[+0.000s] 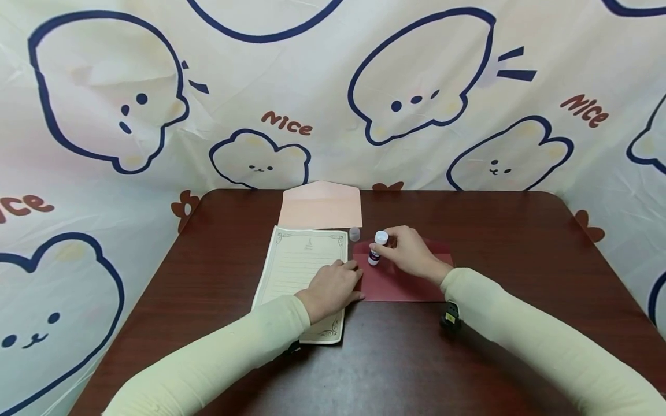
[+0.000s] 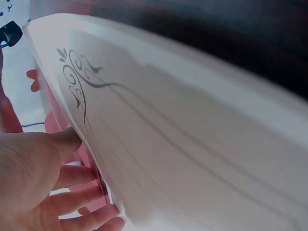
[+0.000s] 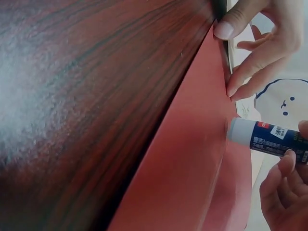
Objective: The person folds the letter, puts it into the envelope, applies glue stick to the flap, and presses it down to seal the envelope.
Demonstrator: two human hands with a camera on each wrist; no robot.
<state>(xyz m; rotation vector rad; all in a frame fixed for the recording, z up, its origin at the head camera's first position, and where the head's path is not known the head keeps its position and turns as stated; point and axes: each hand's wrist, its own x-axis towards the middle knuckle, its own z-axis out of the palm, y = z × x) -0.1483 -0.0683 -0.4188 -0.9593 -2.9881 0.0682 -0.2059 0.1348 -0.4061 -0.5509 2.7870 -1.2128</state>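
A glue stick with a dark blue label stands near upright in my right hand, which grips it between thumb and fingers. In the right wrist view, the white lower end of the glue stick meets the red envelope close to its flap crease. The red envelope lies flat with its flap away from me. My left hand rests on its left edge, fingers extended, and lies over the right side of a cream lined sheet with an ornate border.
Just beyond the red envelope is a small translucent cap. A pale pink envelope lies at the back of the dark wooden table. Behind it hangs a cartoon-printed cloth.
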